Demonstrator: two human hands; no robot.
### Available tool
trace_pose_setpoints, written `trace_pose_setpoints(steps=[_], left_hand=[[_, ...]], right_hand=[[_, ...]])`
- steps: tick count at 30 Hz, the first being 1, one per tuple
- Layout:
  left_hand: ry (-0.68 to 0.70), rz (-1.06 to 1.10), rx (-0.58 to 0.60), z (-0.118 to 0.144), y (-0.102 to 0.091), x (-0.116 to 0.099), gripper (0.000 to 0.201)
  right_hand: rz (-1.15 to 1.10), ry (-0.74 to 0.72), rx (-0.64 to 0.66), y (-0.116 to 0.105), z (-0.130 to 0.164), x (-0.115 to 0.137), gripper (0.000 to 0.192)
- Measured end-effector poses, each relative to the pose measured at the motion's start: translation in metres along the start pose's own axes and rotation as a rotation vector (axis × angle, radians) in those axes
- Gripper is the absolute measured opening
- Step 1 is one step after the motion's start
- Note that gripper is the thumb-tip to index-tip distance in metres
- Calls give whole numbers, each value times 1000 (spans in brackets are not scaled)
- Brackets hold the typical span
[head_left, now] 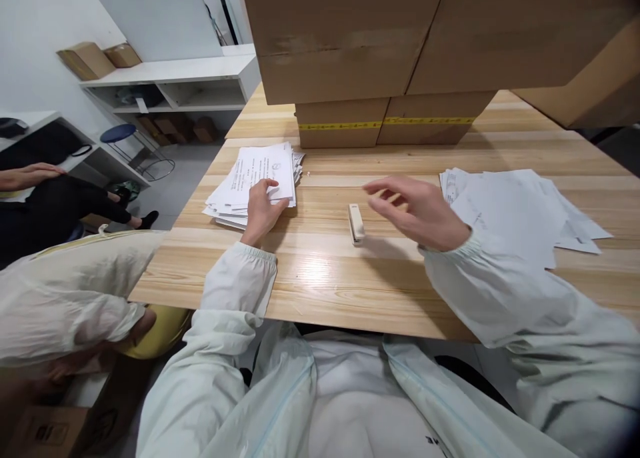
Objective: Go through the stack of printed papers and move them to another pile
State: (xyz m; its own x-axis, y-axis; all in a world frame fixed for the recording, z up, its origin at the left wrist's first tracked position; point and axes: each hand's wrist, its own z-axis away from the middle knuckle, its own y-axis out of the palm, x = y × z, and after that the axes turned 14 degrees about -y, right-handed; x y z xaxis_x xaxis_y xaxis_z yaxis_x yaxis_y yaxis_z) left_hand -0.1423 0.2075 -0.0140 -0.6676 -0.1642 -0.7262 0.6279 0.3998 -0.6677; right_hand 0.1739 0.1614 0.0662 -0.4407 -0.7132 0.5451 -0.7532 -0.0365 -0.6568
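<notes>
The left hand (263,208) lies on the near edge of a stack of printed papers (255,178), fingers curled over the top sheet, pressing rather than gripping it. The right hand (420,208) hovers open just above the wooden table (320,278), fingers loosely spread, holding nothing. A small white stapler (356,223) lies just left of that hand, untouched. Loose sheets (520,211) spread just right of it. Cardboard boxes (385,121) stand beyond both hands

stapler (356,223) between two paper stacks (253,178), boxes (385,121) behind
</notes>
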Motion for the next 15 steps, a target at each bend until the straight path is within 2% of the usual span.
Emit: trace_pose_setpoints(steps=[4,6,10,13,15], left_hand=[[-46,47,-4,0,-1,0,35],[-73,80,-19,-2,-1,0,30],[-149,154,-127,-7,-2,1,8],[-175,163,-267,-9,-5,3,12],[-147,147,-329,-9,-7,3,23]], right_hand=[[-190,10,236,40,-48,-14,29],[-258,49,296,61,-67,-22,28],[-381,163,299,95,-94,-29,23],[-420,249,288,112,-103,-27,21],[-392,248,284,120,-107,-26,20]])
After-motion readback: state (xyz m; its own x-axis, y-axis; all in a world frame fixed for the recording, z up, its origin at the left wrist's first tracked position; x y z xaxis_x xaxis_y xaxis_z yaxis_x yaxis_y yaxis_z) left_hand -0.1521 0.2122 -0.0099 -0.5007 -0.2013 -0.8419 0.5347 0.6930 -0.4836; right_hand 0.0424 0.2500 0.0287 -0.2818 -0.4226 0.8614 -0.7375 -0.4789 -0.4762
